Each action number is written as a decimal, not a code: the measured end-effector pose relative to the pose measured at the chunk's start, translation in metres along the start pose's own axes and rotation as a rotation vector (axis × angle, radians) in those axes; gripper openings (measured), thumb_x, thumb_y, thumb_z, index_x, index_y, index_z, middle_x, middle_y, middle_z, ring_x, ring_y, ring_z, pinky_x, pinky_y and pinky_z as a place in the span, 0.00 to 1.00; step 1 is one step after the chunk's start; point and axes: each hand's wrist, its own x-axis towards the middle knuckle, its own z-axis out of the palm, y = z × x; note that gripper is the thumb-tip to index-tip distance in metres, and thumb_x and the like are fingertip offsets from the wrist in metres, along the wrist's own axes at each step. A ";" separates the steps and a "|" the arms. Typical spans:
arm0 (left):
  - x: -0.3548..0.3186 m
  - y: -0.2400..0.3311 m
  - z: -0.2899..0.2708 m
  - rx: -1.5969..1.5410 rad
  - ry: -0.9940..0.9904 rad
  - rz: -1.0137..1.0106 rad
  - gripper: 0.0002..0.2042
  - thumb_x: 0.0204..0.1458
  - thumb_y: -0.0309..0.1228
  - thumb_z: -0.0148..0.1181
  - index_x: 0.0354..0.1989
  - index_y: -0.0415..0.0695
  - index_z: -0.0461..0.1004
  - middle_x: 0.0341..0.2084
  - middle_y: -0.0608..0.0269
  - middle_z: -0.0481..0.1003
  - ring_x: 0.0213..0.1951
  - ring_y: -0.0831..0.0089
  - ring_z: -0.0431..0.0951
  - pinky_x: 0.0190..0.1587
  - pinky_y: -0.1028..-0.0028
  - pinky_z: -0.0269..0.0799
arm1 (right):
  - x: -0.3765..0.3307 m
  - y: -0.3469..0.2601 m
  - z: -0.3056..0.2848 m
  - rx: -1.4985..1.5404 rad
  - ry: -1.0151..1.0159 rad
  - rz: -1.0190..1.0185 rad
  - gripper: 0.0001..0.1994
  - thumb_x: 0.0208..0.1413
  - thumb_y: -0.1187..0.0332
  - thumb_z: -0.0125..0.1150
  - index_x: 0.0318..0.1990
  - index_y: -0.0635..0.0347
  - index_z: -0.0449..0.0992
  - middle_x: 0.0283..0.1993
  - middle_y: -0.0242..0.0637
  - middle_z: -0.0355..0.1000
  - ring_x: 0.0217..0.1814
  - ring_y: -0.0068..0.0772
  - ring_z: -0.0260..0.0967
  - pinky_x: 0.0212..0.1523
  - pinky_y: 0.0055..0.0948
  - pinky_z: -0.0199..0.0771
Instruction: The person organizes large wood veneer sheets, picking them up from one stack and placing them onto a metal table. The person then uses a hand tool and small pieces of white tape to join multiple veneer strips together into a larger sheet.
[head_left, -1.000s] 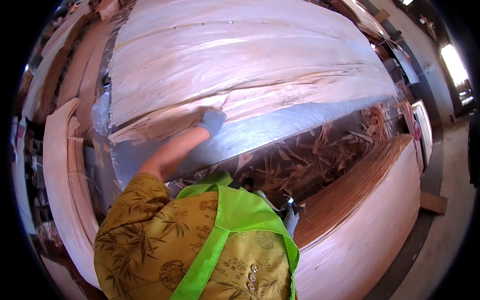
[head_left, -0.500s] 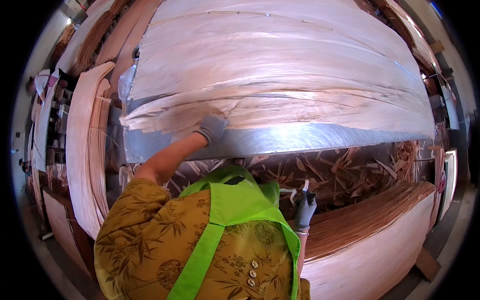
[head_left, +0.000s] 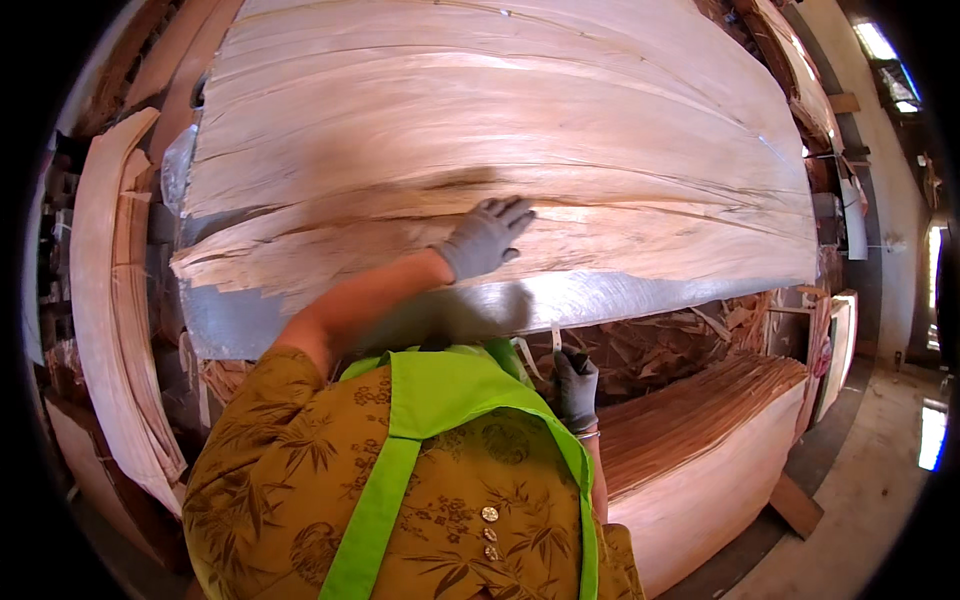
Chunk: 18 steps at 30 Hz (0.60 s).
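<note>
Metal tabletop (head_left: 590, 297) bears veneer (head_left: 480, 115), with scraps (head_left: 645, 352) and stacked sheets (head_left: 700, 430) nearby.

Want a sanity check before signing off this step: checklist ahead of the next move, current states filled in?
1. Left hand gloved and open: ok.
2. Left hand pressing on the veneer: cannot tell; it is over the near part, contact unclear.
3. Right hand gloved: ok.
4. White strip firmly gripped: cannot tell; it shows at the right hand's fingertips.
5. Veneer smooth throughout: not ok, dark creases or gaps cross the near part.
6. Floor free of wood scraps: not ok.
</note>
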 end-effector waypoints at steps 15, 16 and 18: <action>0.049 0.024 0.063 0.211 -0.060 -0.001 0.30 0.53 0.50 0.47 0.59 0.42 0.62 0.63 0.57 0.55 0.65 0.64 0.51 0.66 0.55 0.36 | 0.084 -0.007 -0.040 0.023 -0.175 -0.018 0.05 0.55 0.72 0.58 0.35 0.63 0.77 0.24 0.21 0.67 0.22 0.11 0.58 0.21 0.16 0.56; 0.046 0.028 0.063 0.241 -0.059 0.007 0.32 0.52 0.51 0.48 0.60 0.42 0.60 0.64 0.58 0.54 0.65 0.64 0.51 0.66 0.56 0.36 | 0.092 -0.012 -0.042 -0.007 -0.194 -0.015 0.05 0.55 0.72 0.58 0.35 0.63 0.77 0.24 0.21 0.67 0.23 0.11 0.58 0.21 0.16 0.56; 0.042 0.039 0.066 0.112 -0.103 0.039 0.33 0.51 0.52 0.50 0.61 0.43 0.59 0.64 0.58 0.52 0.65 0.64 0.51 0.66 0.56 0.37 | 0.098 -0.039 -0.046 -0.037 -0.197 0.022 0.06 0.55 0.71 0.59 0.36 0.63 0.77 0.23 0.20 0.65 0.22 0.11 0.56 0.21 0.16 0.56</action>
